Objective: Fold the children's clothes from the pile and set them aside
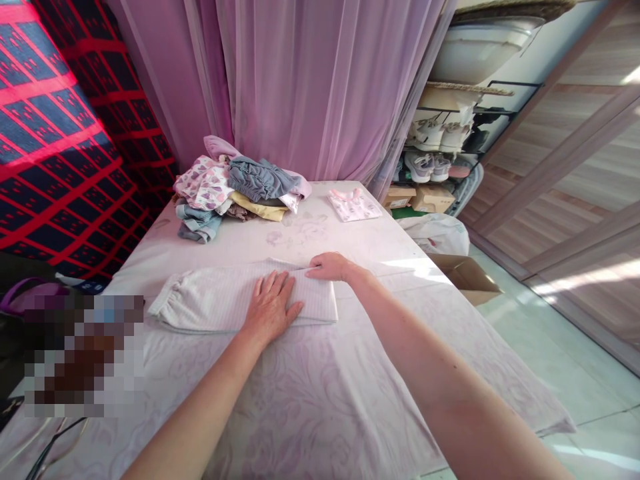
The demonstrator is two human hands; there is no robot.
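A pale striped garment [215, 300], folded lengthwise, lies across the middle of the table [350, 400] on a light floral cloth. My left hand [270, 307] rests flat on its right half, fingers stretched out. My right hand [333, 267] is at the garment's far right corner, fingertips pinched on the fabric edge.
A heap of unfolded clothes [235, 190] sits at the table's far left. A small folded pink piece [355, 205] lies at the far right. Pink curtains hang behind. A shoe rack [440, 147], cardboard boxes [463, 277] and a plastic bag stand on the floor to the right.
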